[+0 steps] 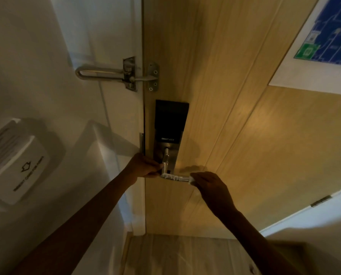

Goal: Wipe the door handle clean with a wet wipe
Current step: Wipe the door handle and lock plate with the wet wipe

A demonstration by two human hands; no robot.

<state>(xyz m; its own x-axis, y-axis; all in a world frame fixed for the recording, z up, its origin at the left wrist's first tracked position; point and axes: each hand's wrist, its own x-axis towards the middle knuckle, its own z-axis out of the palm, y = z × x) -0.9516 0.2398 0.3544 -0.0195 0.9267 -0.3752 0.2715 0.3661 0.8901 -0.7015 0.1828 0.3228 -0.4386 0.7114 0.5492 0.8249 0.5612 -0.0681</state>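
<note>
A silver lever door handle (174,177) sticks out from a black and metal smart lock plate (170,124) on a light wooden door (235,126). My left hand (143,165) pinches the handle's left end near the pivot. My right hand (207,185) is closed around the handle's right tip, with a bit of white wet wipe (191,180) showing between its fingers and the metal. Most of the wipe is hidden under that hand.
A metal swing-bar door guard (114,74) bridges the white frame and the door above the lock. A white key-card holder (16,165) hangs on the left wall. A blue evacuation plan (328,36) is fixed on the door at upper right. Wooden floor (175,255) lies below.
</note>
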